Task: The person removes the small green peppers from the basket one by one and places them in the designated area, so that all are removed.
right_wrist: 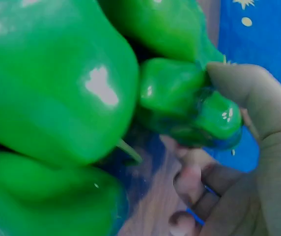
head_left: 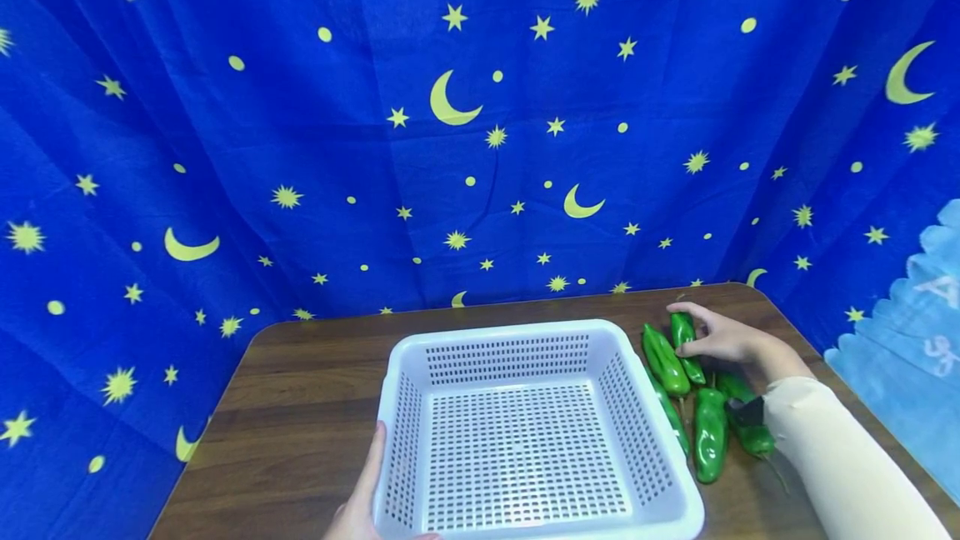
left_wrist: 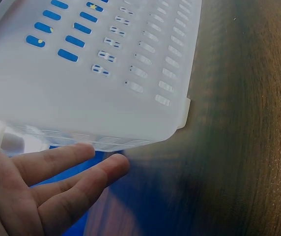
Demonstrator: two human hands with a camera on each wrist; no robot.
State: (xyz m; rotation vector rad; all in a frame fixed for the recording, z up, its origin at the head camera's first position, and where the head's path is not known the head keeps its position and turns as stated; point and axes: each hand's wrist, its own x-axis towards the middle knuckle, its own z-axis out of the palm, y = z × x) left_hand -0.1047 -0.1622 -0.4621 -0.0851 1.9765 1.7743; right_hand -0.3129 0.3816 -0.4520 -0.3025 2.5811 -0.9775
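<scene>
A white plastic basket [head_left: 525, 327] with slotted walls stands on the wooden table. At its front left corner is my left hand [head_left: 362, 494], one finger lying along the outer left wall. In the left wrist view the fingers of this left hand [left_wrist: 67, 187] are stretched out close to the basket [left_wrist: 81, 93]. To the right of the basket, my right hand [head_left: 723, 336] pinches a green pepper [head_left: 684, 336] between thumb and fingers. The right wrist view shows the thumb of the right hand [right_wrist: 248, 147] against the blunt end of that pepper [right_wrist: 180, 103].
Several other green peppers lie beside the basket's right wall, among them one pepper [head_left: 663, 361] left of the held one and another pepper [head_left: 710, 436] nearer the front. A blue curtain [head_left: 510, 148] with moons and stars surrounds the table [head_left: 300, 407]. Light blue cloth [head_left: 915, 332] hangs at right.
</scene>
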